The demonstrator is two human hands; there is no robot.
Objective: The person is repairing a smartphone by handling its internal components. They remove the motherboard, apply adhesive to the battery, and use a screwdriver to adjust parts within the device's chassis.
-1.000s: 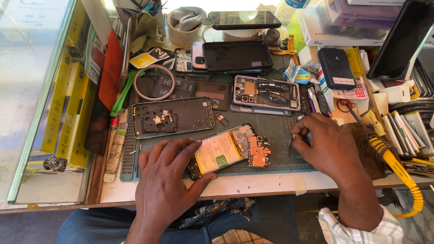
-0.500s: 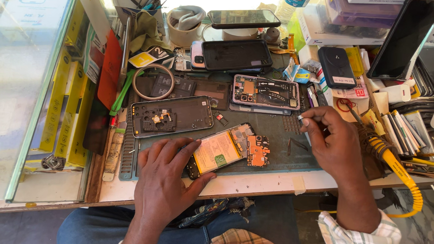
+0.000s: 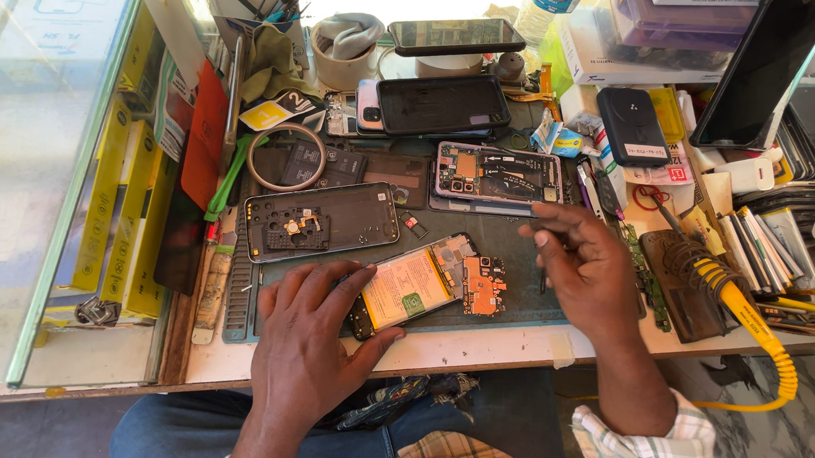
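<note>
Lying opened on the dark work mat (image 3: 518, 253), near the bench's front edge: an opened phone (image 3: 428, 284) with yellow battery and orange circuit board exposed. Pinned at its lower left end by the left hand (image 3: 307, 340), fingers spread wide and flat, thumb against the phone's near edge. Hovering just right of the phone: the right hand (image 3: 584, 266), fingers curled inward, pinching a thin dark tool (image 3: 542, 281). Beyond, a black back cover (image 3: 322, 221) and another gutted phone (image 3: 499, 174).
</note>
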